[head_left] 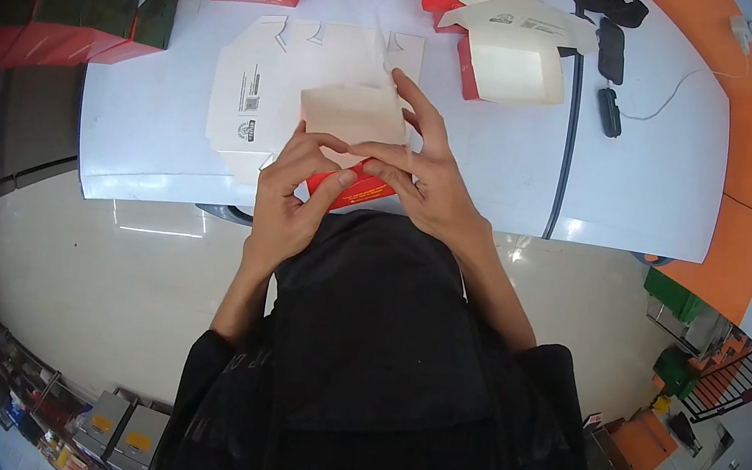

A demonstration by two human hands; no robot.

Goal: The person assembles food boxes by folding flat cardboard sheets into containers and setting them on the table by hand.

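Blk gadget [610,112] + grn bins [673,295]

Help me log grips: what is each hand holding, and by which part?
The left hand and right hand both hold a partly folded carton, by the edge of its near red side.

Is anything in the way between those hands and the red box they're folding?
No, nothing visible is. The left hand and right hand both touch the partly folded red carton. The open carton sits farther across the table, to the right.
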